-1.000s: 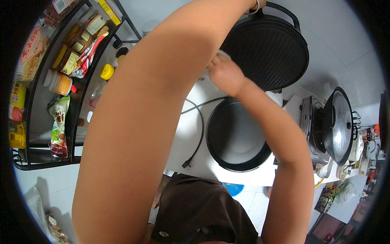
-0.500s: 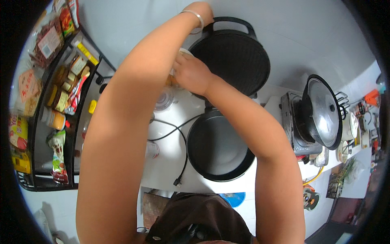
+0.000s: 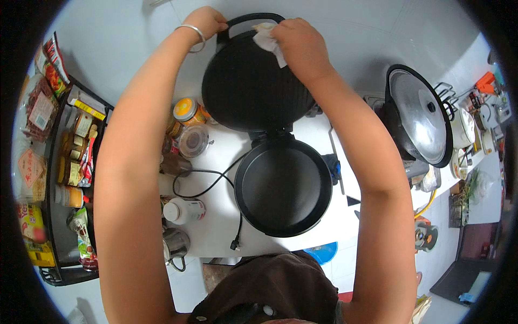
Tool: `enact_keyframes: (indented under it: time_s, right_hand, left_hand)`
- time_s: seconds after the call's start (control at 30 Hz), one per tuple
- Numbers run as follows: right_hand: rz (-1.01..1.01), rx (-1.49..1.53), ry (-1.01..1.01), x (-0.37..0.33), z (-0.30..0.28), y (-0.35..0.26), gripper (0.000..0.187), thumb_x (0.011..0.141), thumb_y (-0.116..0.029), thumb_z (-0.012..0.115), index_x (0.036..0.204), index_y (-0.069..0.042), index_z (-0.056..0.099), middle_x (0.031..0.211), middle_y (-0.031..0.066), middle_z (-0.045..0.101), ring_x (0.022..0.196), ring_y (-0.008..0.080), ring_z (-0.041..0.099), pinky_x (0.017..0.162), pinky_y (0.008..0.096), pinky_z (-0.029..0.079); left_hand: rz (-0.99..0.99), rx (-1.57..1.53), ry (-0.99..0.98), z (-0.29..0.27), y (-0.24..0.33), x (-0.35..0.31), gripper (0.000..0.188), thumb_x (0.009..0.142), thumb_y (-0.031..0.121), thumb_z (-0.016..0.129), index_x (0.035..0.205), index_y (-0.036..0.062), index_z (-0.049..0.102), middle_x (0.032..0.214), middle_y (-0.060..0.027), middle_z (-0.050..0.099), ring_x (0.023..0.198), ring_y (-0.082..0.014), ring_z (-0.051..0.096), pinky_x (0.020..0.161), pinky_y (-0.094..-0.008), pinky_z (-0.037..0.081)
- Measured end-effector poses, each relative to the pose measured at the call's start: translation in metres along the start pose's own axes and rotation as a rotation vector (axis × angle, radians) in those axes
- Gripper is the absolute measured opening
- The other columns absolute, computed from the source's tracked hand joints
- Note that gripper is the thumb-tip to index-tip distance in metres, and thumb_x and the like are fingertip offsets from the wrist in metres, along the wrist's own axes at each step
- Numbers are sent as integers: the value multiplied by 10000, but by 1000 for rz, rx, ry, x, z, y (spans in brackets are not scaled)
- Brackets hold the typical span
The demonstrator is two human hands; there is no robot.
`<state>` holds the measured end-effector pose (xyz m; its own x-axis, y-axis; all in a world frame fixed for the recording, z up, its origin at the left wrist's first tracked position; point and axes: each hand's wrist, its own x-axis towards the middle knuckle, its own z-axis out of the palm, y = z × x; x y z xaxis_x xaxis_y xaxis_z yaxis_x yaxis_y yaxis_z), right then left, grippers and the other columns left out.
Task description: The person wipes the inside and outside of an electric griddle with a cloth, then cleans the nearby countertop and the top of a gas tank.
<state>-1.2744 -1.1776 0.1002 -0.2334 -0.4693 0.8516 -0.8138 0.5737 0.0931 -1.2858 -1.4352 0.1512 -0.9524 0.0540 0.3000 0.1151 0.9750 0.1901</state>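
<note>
the right hand presses a crumpled white paper towel against the upper edge of the raised lid of an open black electric griddle, fingers closed over the wad. the left hand grips the lid's rim beside its handle. the lower pan sits on the white counter, its black cord trailing left toward jars.

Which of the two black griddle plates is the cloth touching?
The raised lid plate, at its top edge, where the right hand presses the white cloth. The lower plate lies flat and untouched.
</note>
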Motion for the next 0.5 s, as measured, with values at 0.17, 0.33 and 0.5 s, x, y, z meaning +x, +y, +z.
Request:
enact_keyframes:
  time_s: [0.17,0.33,0.5]
  right_hand:
    - [383,23,-58,-53,-6,38,84,826,-91,602,871,-61,666,862,116,644,825,325,611,732,402,494]
    - [891,233,-50,-133,18,43,75,804,-84,620,776,-23,654,781,158,645,786,355,618,693,428,484]
    - [936,319,78,-146,28,37,66,797,-83,631,767,-29,656,782,150,651,762,353,617,689,429,480]
  left_hand:
    - [-29,-88,-66,-12,-1,-4,258,874,189,648,1052,13,708,719,-82,647,567,-152,535,561,-301,475]
    - [-83,-142,-85,-12,-9,-11,247,879,177,636,1030,-3,711,734,-54,636,598,-131,516,597,-289,466]
    - [-125,-241,-80,-15,-8,-18,208,872,127,641,1014,-7,713,771,-39,651,667,-143,542,647,-295,476]
